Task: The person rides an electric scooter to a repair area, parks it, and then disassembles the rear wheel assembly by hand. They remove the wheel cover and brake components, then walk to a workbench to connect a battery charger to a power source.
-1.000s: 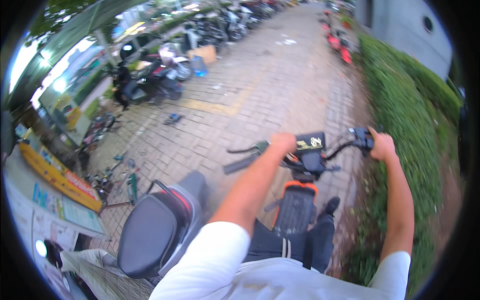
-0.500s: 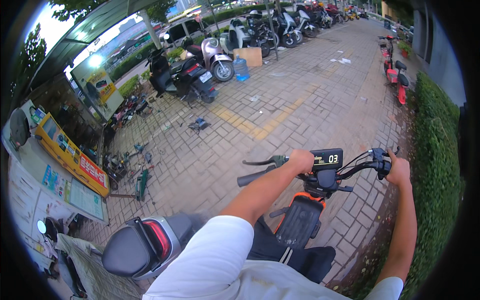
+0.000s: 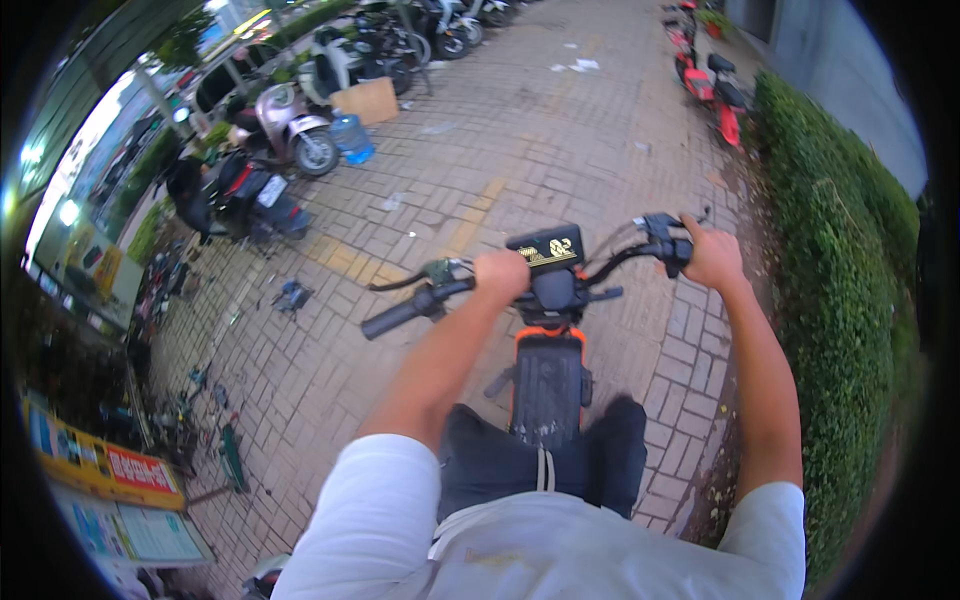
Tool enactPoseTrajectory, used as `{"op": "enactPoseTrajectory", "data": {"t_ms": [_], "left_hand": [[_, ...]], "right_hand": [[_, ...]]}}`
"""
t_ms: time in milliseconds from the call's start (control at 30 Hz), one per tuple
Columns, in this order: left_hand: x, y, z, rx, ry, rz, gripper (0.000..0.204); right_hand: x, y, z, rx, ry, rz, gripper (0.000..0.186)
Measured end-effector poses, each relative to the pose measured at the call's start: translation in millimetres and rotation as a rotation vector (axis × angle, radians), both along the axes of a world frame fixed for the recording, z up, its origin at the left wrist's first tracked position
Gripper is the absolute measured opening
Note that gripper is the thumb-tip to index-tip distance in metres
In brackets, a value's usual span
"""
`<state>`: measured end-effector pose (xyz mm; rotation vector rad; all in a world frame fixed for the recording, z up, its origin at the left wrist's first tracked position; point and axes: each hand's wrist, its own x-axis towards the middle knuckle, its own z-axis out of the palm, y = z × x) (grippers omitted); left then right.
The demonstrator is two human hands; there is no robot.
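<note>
Two bare hands, both closed, both on one two-wheeler [image 3: 548,390], which stands upright beneath and before the person, low centre from where I watch.

Item, left hand [image 3: 502,276]: clenched over the inner stretch of the handlebar [image 3: 612,266], just beside the display; the undersides of its fingers are hidden. Outboard of it, uncovered: one black left grip [image 3: 390,321] and one dark brake lever [image 3: 400,282].

Item, right hand [image 3: 715,258]: wrapped on the opposite end of the bar, beside a black switch housing [image 3: 662,246], one digit lying forward along it; the grip under the palm is covered.

Item, display [image 3: 545,248]: black, rectangular, lit with yellow marks, mounted mid-bar.

Item, body of the machine: black ribbed panel with an orange rim [image 3: 520,348], set between the handlebar and the person's dark trousers [image 3: 482,460].

Item, clothing: one white shirt [image 3: 560,550], short sleeves.

Surroundings: brick pavement [image 3: 340,400] with yellow lines [image 3: 475,220]; at right, a clipped hedge [image 3: 830,250], and near its far end a red scooter [image 3: 715,95]. Upper left: a black scooter [image 3: 250,195], a pinkish scooter [image 3: 285,125], a blue water jug [image 3: 352,138] and, next to the jug, a cardboard sheet [image 3: 368,100]. Lower left: a yellow-and-red signboard [image 3: 100,458].
</note>
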<state>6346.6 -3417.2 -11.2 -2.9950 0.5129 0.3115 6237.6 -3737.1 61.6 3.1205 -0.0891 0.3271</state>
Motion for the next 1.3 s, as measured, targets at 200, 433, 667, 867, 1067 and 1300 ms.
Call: {"op": "enactPoseTrajectory", "data": {"t_ms": [200, 433, 667, 867, 1067, 1300], "left_hand": [[98.6, -30.1, 12.7, 0.004, 0.029, 0.053, 0.032], [231.5, -45.3, 41.9, 0.087, 0.231, -0.077, 0.046], [300.8, -44.3, 35.8, -0.035, 0.109, -0.251, 0.047], [313.5, -29.8, 38.6, 0.009, 0.062, -0.148, 0.040], [325.7, -44.2, 26.8, 0.159, 0.118, -0.156, 0.036], [299.5, -76.0, 7.6, 0.237, 0.123, -0.221, 0.038]], "right_hand": [[103.5, -32.0, -9.7, 0.010, 0.028, -0.003, 0.064], [179.3, -74.0, -28.2, 0.071, 0.011, -0.041, 0.065], [257.6, -75.0, -24.1, 0.093, 0.110, -0.088, 0.070], [308.0, -73.8, -14.7, 0.098, 0.088, -0.008, 0.072], [308.8, -72.5, -13.5, 0.075, 0.135, 0.003, 0.069], [294.9, -72.5, -15.5, 0.074, 0.144, -0.034, 0.069]]}}
